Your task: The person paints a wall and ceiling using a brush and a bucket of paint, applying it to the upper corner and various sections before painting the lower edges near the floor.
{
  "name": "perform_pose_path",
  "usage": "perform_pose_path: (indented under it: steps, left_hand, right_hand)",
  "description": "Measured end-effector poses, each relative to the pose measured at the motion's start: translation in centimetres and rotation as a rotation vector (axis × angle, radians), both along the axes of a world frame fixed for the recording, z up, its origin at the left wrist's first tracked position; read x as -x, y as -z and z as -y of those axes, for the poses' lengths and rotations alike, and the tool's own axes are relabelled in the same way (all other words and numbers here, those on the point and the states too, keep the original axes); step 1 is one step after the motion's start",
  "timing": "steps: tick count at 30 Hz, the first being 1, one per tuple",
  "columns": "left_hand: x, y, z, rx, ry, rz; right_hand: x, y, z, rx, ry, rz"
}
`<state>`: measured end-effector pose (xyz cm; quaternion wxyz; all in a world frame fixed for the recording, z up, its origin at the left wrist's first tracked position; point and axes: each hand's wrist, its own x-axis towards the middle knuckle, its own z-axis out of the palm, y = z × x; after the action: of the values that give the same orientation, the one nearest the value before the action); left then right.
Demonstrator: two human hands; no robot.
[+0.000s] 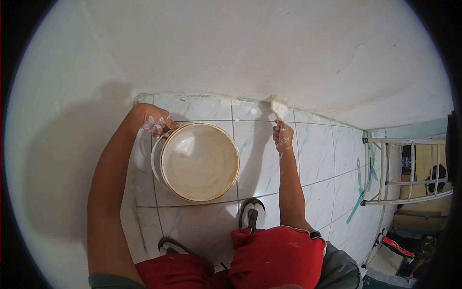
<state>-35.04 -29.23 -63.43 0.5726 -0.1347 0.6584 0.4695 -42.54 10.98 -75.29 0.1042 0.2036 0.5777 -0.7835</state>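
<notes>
My right hand (283,135) is closed round the handle of a paintbrush (279,107), whose whitish bristles meet the foot of the wall (231,53). White smears mark the fingers of both hands. At the left, my left hand (160,123) grips the upper left rim of a round paint bucket (199,163). Pale cream residue coats the inside of the bucket, and its white handle hangs down on the left side. The bucket is over the tiled floor (313,159), between my arms.
A metal ladder (409,197) stands at the right. Strips of green tape (355,207) lie on the floor near it. Dark and red items (399,244) sit at the lower right. My sandaled feet (252,215) are below the bucket.
</notes>
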Motion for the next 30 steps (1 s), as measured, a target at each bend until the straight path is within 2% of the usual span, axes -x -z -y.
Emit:
perform_pose_path:
  steps: [1,3,5,8,11,16,18,19,22,25,26,30]
  left_hand:
    - [0.0,0.1,0.0,0.02,0.0,-0.008]
    - [0.0,0.1,-0.1,0.04,0.01,-0.015]
    - [-0.1,-0.1,-0.1,0.023,0.01,-0.025]
    - [-0.4,0.3,-0.1,-0.002,-0.042,-0.025]
    - [0.0,0.7,0.1,0.0,-0.004,-0.026]
    - [0.1,1.4,0.2,-0.007,-0.002,-0.008]
    - [0.4,1.4,0.3,-0.013,0.019,-0.016]
    - [0.4,1.4,0.3,-0.001,0.022,-0.017]
    - [0.2,1.6,0.1,0.011,0.02,-0.015]
    - [-0.1,1.0,-0.4,0.029,0.002,-0.025]
    - [-0.1,0.9,-0.5,0.047,0.0,-0.036]
    - [-0.1,1.8,0.0,-0.011,-0.03,-0.012]
  right_hand:
    - [0.2,-0.4,-0.2,-0.031,0.01,0.13]
    - [0.7,-1.3,-1.0,-0.095,-0.008,0.103]
    - [0.0,-5.8,-0.9,-0.214,-0.02,-0.111]
    - [-0.4,-12.1,-1.0,-0.222,0.066,-0.25]
    - [-0.7,-12.4,-1.7,-0.223,0.09,-0.388]
    - [0.2,-3.9,-3.4,-0.152,0.068,-0.325]
    - [0.7,1.3,-3.9,-0.11,0.092,-0.096]
    - [0.9,1.5,-3.5,-0.088,0.1,0.013]
    - [0.9,1.7,-2.6,-0.224,0.049,0.027]
    - [0.2,-4.1,-0.9,-0.222,0.002,-0.108]
    - [-0.5,-6.6,-0.2,-0.155,0.029,-0.181]
    - [-1.7,-15.7,0.8,-0.274,0.185,-0.568]
